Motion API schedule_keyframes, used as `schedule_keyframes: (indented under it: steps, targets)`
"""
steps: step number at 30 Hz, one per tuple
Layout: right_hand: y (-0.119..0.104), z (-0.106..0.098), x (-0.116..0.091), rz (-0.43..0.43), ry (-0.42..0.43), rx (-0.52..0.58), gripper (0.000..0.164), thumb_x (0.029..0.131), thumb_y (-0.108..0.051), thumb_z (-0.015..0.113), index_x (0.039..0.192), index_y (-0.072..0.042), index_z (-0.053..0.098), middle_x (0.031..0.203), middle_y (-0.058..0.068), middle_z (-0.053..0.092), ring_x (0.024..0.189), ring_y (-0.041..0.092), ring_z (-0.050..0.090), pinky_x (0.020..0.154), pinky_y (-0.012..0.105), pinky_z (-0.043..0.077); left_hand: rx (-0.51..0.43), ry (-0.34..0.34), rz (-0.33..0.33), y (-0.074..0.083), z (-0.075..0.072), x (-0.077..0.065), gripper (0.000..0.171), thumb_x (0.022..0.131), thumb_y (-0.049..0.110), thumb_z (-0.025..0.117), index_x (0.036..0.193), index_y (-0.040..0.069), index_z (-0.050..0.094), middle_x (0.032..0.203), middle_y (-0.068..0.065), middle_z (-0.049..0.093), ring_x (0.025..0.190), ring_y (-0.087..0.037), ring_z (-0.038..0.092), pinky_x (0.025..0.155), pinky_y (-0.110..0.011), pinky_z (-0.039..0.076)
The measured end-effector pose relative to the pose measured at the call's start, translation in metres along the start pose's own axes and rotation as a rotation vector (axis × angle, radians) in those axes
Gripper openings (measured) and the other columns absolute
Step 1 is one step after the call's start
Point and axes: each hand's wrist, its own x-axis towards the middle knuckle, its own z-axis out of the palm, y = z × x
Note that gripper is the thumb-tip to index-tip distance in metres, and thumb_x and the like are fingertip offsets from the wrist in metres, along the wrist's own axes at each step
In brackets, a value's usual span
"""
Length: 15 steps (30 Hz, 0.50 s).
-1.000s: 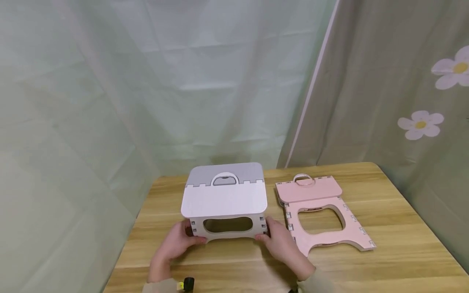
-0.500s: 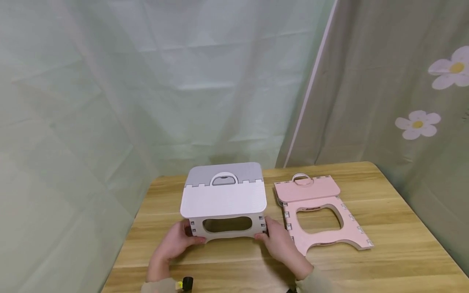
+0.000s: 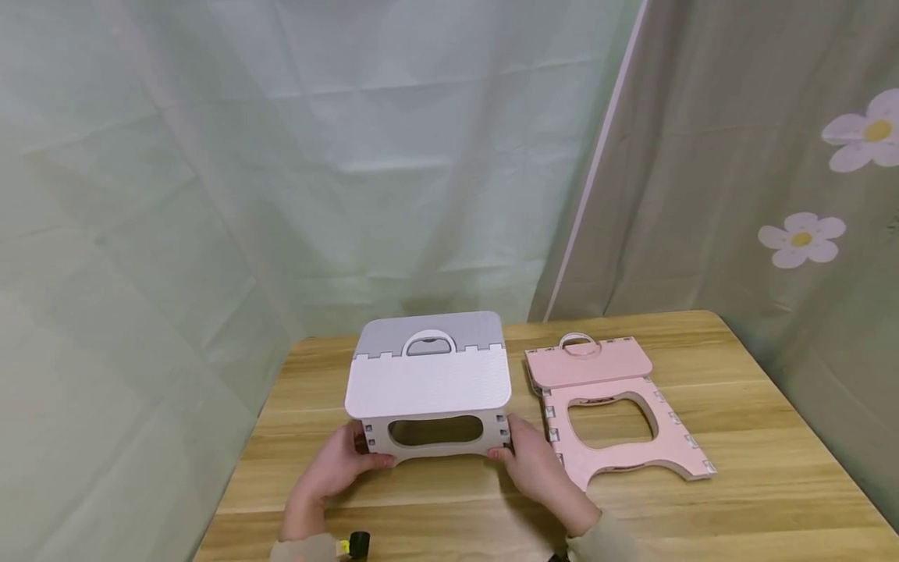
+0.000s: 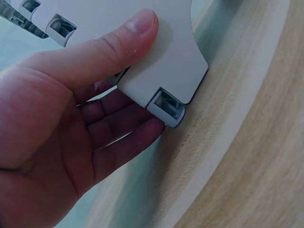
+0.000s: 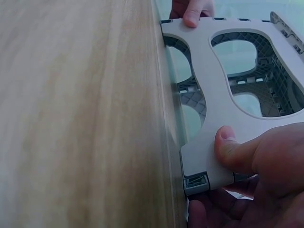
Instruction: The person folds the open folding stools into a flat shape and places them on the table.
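A white and grey folding step stool [image 3: 430, 382] stands unfolded on the wooden table, its arched handle on top. My left hand [image 3: 339, 460] grips the left edge of its front leg panel; in the left wrist view the thumb [image 4: 128, 40] lies on the panel's face and the fingers bend behind the edge. On the opposite side my right hand [image 3: 535, 460] holds the panel's right edge, thumb in front, as the right wrist view also shows. To the right lies a pink folding stool [image 3: 590, 367], folded flat.
The wooden table [image 3: 744, 390] has rounded far corners. Pale green curtains [image 3: 421, 156] hang behind and to the left. A darker curtain with flowers [image 3: 709, 195] hangs at the right. The pink stool is close to my right hand.
The camera's view has shifted very slightly. Both hands keep their hold on the white stool, and neither stool has visibly moved on the table.
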Motion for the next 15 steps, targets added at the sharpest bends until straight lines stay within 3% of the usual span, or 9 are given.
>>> schedule_keyframes:
  steps: [15]
  targets:
    - [0.0003, 0.0003, 0.0001, -0.010, -0.006, 0.002, 0.039, 0.094, -0.027, 0.083, 0.117, -0.004, 0.062, 0.102, 0.004, 0.067, 0.099, 0.023, 0.065, 0.084, 0.047, 0.055, 0.021, 0.001, -0.009, -0.0023, 0.0002, 0.0005, 0.054, 0.084, 0.024, 0.094, 0.125, 0.002, 0.065, 0.111, -0.006, 0.073, 0.098, -0.020, 0.068, 0.083, -0.030, 0.056]
